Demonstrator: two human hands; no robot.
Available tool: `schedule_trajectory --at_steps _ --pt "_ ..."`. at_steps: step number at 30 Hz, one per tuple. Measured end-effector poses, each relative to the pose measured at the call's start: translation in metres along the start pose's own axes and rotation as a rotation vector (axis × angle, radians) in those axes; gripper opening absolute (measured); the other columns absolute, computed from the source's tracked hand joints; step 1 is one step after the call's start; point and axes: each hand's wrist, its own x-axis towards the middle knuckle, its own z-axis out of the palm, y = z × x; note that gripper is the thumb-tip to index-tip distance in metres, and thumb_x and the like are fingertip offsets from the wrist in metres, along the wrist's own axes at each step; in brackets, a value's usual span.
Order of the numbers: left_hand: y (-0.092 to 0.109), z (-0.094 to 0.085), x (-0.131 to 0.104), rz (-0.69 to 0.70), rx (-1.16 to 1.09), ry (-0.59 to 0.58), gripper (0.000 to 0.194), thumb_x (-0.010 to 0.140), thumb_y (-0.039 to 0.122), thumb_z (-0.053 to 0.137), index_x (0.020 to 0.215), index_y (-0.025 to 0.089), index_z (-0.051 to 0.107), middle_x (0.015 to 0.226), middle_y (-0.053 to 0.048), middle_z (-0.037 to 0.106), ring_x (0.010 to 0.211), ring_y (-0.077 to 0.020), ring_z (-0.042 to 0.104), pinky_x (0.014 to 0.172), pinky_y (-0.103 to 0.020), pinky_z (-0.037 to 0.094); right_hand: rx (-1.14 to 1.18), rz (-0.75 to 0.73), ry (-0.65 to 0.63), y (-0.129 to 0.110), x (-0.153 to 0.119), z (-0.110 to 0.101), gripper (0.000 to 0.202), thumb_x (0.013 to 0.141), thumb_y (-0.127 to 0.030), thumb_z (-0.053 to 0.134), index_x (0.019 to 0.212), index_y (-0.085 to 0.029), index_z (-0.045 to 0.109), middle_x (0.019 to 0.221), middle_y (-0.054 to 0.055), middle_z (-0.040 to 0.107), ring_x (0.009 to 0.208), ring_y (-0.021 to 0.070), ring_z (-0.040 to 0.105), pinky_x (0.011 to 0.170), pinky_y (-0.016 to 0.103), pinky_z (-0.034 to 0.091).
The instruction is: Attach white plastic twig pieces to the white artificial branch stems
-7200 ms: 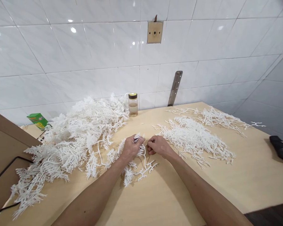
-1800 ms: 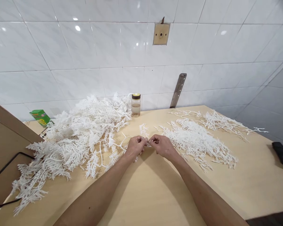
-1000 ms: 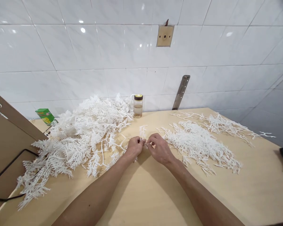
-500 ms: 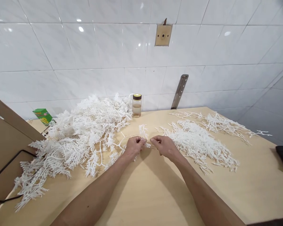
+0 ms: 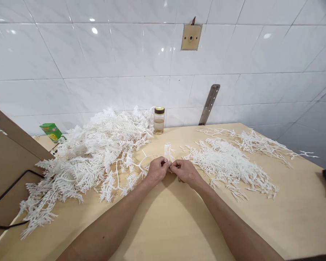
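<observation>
My left hand is closed in a pinch on a white artificial plant branch. The branch's stem runs out to the left of the hand, and a leafy sprig stands up just beyond the fingertips. Thumb and forefinger pressed together, my right hand meets the left fingertips at the same branch; the exact spot it grips is hidden by the fingers. On the left lies a large heap of white feathery branches. Close to the right hand is a flatter pile of small white sprigs.
Bare white stems lie at the back right of the wooden table. A lidded jar with liquid stands near the tiled wall. At left are a green box, a cardboard box and a black cable. A metal strip leans upright.
My right hand has moved left, from a small gap away to the left hand's fingertips. The left hand keeps its pinch on the branch. The whole view has shifted slightly.
</observation>
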Motion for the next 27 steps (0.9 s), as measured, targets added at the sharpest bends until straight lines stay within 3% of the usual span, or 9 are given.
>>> schedule_trajectory --at_steps 5,8,11,15,18,24,27 --pt "0.001 0.004 -0.006 0.132 0.212 0.058 0.017 0.084 0.026 0.050 0.068 0.021 0.046 0.062 0.003 0.051 0.061 -0.0136 0.045 0.061 -0.027 0.033 0.043 0.056 -0.039 0.003 0.000 0.003 0.010 0.070 -0.023 0.056 0.061 -0.021 0.051 0.039 -0.006 0.048 0.037 0.0120 0.053 0.038 0.019 0.036" --pt "0.000 0.007 -0.008 0.144 0.282 0.062 0.017 0.084 0.023 0.049 0.069 0.021 0.041 0.065 0.002 0.049 0.062 -0.0144 0.043 0.060 -0.027 0.030 0.020 0.028 -0.055 0.004 0.001 0.003 0.009 0.070 -0.021 0.054 0.060 -0.020 0.053 0.037 -0.005 0.048 0.037 0.0120 0.052 0.039 0.019 0.037" --pt "0.000 0.007 -0.008 0.098 0.247 0.078 0.017 0.084 0.021 0.047 0.070 0.022 0.039 0.065 0.002 0.048 0.062 -0.0149 0.043 0.061 -0.027 0.030 0.081 0.034 -0.023 0.004 0.002 0.009 0.011 0.070 -0.022 0.056 0.060 -0.021 0.052 0.038 -0.006 0.048 0.036 0.0114 0.051 0.038 0.019 0.035" --pt "0.003 0.007 -0.009 0.139 0.197 0.231 0.016 0.086 0.023 0.045 0.072 0.022 0.038 0.067 0.001 0.048 0.065 -0.0157 0.045 0.065 -0.028 0.033 0.291 0.132 0.033 0.004 0.008 0.021 0.020 0.073 -0.031 0.059 0.060 -0.021 0.048 0.044 -0.006 0.051 0.033 0.0100 0.049 0.033 0.019 0.028" --pt "0.005 0.009 -0.009 0.160 0.172 0.293 0.017 0.085 0.026 0.047 0.071 0.023 0.038 0.067 0.001 0.047 0.066 -0.0158 0.045 0.066 -0.028 0.034 0.385 0.173 0.072 0.003 0.011 0.025 0.022 0.073 -0.032 0.061 0.060 -0.021 0.048 0.046 -0.006 0.051 0.033 0.0084 0.047 0.034 0.019 0.031" --pt "0.003 0.002 -0.001 0.086 0.153 0.343 0.017 0.082 0.026 0.050 0.070 0.022 0.040 0.062 0.003 0.047 0.060 -0.0141 0.044 0.063 -0.026 0.033 0.110 0.014 0.180 0.000 0.006 0.026 0.010 0.070 -0.024 0.059 0.061 -0.020 0.058 0.044 -0.005 0.053 0.035 0.0119 0.053 0.038 0.022 0.040" --pt "0.002 -0.008 0.000 0.101 0.084 0.328 0.016 0.085 0.031 0.050 0.073 0.022 0.043 0.059 0.004 0.049 0.057 -0.0128 0.047 0.061 -0.025 0.036 0.183 0.063 0.170 0.001 0.007 0.024 0.009 0.071 -0.024 0.057 0.063 -0.020 0.058 0.046 -0.005 0.054 0.034 0.0111 0.052 0.036 0.021 0.036"
